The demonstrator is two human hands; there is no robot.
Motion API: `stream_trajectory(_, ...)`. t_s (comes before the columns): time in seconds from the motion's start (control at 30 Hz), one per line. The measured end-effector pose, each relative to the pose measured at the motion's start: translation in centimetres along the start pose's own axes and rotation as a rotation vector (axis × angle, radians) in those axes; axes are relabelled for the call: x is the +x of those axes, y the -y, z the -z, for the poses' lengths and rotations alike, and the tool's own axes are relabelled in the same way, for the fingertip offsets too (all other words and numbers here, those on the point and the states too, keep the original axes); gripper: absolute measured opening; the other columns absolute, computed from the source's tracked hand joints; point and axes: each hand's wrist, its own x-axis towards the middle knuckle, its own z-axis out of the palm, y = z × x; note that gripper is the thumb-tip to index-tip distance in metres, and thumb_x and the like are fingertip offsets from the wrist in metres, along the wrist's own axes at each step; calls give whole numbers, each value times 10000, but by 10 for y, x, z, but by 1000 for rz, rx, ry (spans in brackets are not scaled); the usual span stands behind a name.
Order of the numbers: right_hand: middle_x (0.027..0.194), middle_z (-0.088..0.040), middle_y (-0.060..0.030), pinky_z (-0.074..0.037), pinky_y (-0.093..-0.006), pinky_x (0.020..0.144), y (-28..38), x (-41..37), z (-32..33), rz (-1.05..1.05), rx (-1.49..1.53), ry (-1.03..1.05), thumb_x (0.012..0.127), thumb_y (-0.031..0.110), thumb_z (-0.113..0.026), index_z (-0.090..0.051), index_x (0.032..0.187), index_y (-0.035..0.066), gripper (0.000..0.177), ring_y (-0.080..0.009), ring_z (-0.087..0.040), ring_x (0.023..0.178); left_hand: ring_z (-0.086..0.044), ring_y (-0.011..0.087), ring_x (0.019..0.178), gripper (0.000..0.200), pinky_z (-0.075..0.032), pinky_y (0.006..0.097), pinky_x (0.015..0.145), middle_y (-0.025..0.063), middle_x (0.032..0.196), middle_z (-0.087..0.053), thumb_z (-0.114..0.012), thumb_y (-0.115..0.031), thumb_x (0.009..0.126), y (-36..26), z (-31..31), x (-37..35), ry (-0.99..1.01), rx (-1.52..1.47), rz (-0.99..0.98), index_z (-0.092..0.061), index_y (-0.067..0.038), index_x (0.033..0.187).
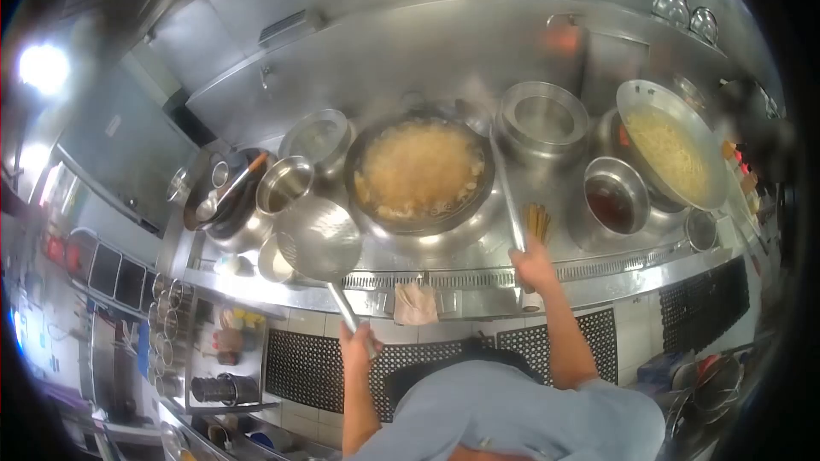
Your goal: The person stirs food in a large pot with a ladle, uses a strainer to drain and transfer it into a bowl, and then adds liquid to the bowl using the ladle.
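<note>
My left hand (359, 343) is closed around the handle of a large round metal skimmer (320, 239). The skimmer is held over the stove's front edge, left of the wok. In the wok (418, 226), pale pieces of food (418, 171) sit in cloudy, bubbling, yellowish liquid. My right hand (535, 266) grips the long shaft of a ladle (510, 192), whose rounded head reaches the wok's far right rim. Just beyond that hand, a bamboo wok brush (536, 222) rests on the stove top.
Metal pots (284, 183) stand left of the wok, and a round pot (544, 119) is behind right. Further right are a pot of dark red liquid (615, 196) and a tilted pan of noodle-like food (670, 158). A folded cloth (415, 303) hangs at the front edge.
</note>
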Motion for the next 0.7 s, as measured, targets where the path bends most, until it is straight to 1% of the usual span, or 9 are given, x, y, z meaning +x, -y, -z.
stream_trajectory(0.1,666,-580,-131,-459,-344,478,-13,19,-9,-16,-14,22,821,132,-532,-379,1347,-13,566,-193,-563,485,-539,165,484,393,-451,278,399,121,769,-528,-568,-46,825,-75,-12,-28,46,323,-214,-347,30,1142)
stream_trajectory(0.17,704,-602,-155,-477,-351,510,7,36,-16,-22,-79,46,819,126,-529,-369,1372,3,589,-208,-580,505,-555,173,503,318,-476,286,432,106,773,-524,-568,-48,820,-108,-31,2,62,342,-304,-386,20,1071)
stream_trajectory(0.23,834,-640,-243,-514,-396,620,6,56,-27,27,-209,32,814,133,-527,-370,1372,-1,594,-300,-640,615,-550,180,481,312,-463,320,427,117,722,-532,-573,-42,812,-140,-60,34,89,532,-347,-393,40,1053)
stream_trajectory(0.3,926,-643,-285,-524,-419,686,5,66,-39,72,-311,-19,816,146,-526,-358,1381,-2,608,-350,-661,687,-578,199,498,358,-482,347,482,165,739,-573,-581,-62,791,-147,-84,77,100,614,-372,-388,67,1063)
stream_trajectory(0.37,913,-643,-277,-518,-420,652,6,72,-52,17,-326,-47,811,149,-514,-361,1384,29,604,-338,-654,669,-612,211,541,424,-520,365,591,208,803,-613,-596,-87,772,-156,-109,109,76,739,-322,-380,68,1103)
stream_trajectory(0.4,906,-643,-273,-516,-420,635,5,74,-59,-18,-329,-57,809,150,-508,-362,1385,45,603,-332,-651,660,-612,218,540,433,-524,368,586,212,806,-613,-593,-81,770,-147,-110,135,70,818,-372,-372,81,1105)
stream_trajectory(0.5,1023,-620,-314,-514,-426,789,2,80,-76,-11,-417,-104,821,175,-517,-353,1396,18,619,-375,-669,772,-614,235,540,449,-529,371,550,225,814,-611,-580,-58,766,-118,-105,205,67,989,-449,-349,117,1109)
stream_trajectory(0.53,1015,-618,-323,-512,-426,785,2,80,-83,75,-493,-155,816,162,-516,-353,1385,1,613,-376,-671,767,-616,240,544,447,-527,369,525,230,815,-609,-573,-47,767,-117,-106,214,84,996,-428,-342,126,1109)
stream_trajectory(0.7,872,-625,-242,-497,-393,568,34,55,-105,-57,-129,-42,808,95,-506,-399,1326,-25,542,-276,-616,569,-594,232,530,454,-502,357,432,235,801,-585,-547,4,765,-133,-108,207,299,639,-139,-317,152,1127)
